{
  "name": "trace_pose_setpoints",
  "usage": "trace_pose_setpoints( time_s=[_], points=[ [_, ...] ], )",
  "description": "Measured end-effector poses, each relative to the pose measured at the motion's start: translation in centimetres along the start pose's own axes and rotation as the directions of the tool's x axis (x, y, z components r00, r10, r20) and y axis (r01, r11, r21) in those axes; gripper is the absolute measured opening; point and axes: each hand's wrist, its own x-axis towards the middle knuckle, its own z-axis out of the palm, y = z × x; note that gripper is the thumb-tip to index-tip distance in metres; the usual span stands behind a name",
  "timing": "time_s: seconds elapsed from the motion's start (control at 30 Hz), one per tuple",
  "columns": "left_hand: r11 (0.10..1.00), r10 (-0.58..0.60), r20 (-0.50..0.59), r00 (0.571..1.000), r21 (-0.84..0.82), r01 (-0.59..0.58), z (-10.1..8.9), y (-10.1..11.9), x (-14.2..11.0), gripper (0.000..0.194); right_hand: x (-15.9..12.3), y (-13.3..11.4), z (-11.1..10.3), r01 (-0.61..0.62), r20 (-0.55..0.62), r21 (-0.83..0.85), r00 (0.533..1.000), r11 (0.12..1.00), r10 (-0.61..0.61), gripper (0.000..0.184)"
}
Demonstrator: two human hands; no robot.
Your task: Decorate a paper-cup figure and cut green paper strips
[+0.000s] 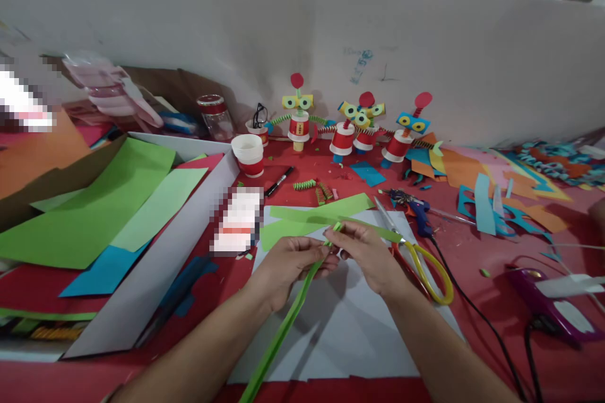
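A long green paper strip runs from my fingers down to the bottom edge, with a small folded end at the top. My left hand is closed on the strip, thumb and fingers pinching it just below that end. Fingertips of my right hand pinch the strip's upper end, close to the left hand's fingers. Beneath both hands lies a white sheet. Flat green paper strips rest on its far part. Scissors with yellow and red handles lie beside my right wrist.
A box of coloured paper stands left. Behind are stacked paper cups, a glass jar and several paper-cup figures. A marker lies near a blurred white item. Rightward are a glue gun, its cord, and a purple power strip.
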Motion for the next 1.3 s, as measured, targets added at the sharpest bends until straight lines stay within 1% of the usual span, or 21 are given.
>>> trace_pose_setpoints(
  time_s=[0.07,0.17,0.23,0.33,0.4,0.47,0.53,0.6,0.7,0.8,0.9,1.1,1.2,1.3],
  points=[
    [1.000,0.011,0.013,1.000,-0.017,-0.010,0.0,0.0,0.0,0.031,-0.1,-0.1,0.1,0.012,0.012,-0.007,1.000,1.000,-0.012,0.029],
    [0.999,-0.004,0.025,1.000,-0.041,0.005,0.0,-0.1,0.1,0.030,-0.1,-0.1,-0.1,0.011,-0.024,-0.021,1.000,1.000,-0.011,0.032],
    [0.998,-0.026,0.021,0.999,-0.056,0.027,0.0,-0.1,0.1,0.029,-0.1,-0.1,-0.2,-0.014,-0.023,0.002,1.000,1.000,0.014,0.033],
    [0.996,-0.052,0.011,0.999,-0.067,0.053,0.0,-0.1,0.2,0.029,0.1,0.2,-0.4,-0.060,0.011,0.043,0.998,0.997,0.059,0.035],
    [0.997,-0.052,-0.005,0.999,-0.051,0.051,0.0,0.0,0.3,0.030,0.2,0.5,-0.4,-0.028,-0.005,-0.003,1.000,1.000,0.028,0.036],
    [0.999,-0.040,-0.021,0.999,-0.028,0.039,-0.1,0.0,0.4,0.032,0.3,0.9,-0.4,0.040,-0.043,-0.091,0.998,0.995,-0.044,0.036],
    [1.000,-0.024,-0.037,0.999,-0.011,0.024,-0.1,-0.1,0.4,0.033,0.3,1.1,-0.3,0.076,-0.054,-0.140,0.995,0.987,-0.084,0.036],
    [1.000,-0.004,-0.049,0.999,0.001,0.004,-0.2,-0.1,0.4,0.032,0.1,1.1,-0.1,0.069,-0.029,-0.116,0.997,0.991,-0.073,0.035],
    [0.999,0.023,-0.056,0.998,0.033,-0.021,-0.1,0.0,0.3,0.026,0.0,0.7,0.0,0.039,0.000,-0.035,0.999,0.999,-0.039,0.035],
    [0.998,0.020,-0.062,0.998,0.061,-0.017,-0.1,0.2,0.2,0.022,-0.1,0.4,0.0,-0.009,0.024,0.036,1.000,0.999,0.008,0.033],
    [0.997,0.018,-0.072,0.997,0.071,-0.013,-0.2,0.1,0.2,0.020,0.0,0.4,0.0,-0.052,0.022,0.064,0.998,0.997,0.051,0.032],
    [0.996,0.030,-0.086,0.996,0.087,-0.023,-0.4,0.0,0.3,0.021,0.0,0.3,0.2,-0.014,-0.011,0.072,1.000,0.997,0.015,0.026],
    [0.995,0.048,-0.097,0.994,0.087,-0.039,-0.4,0.0,0.3,0.017,0.0,0.3,0.3,0.040,-0.018,0.000,0.999,0.999,-0.040,0.023],
    [0.996,0.059,-0.069,0.996,0.077,-0.053,-0.4,0.0,0.4,0.017,-0.2,0.3,0.2,0.063,-0.010,-0.116,0.998,0.991,-0.064,0.026]
  ],
)
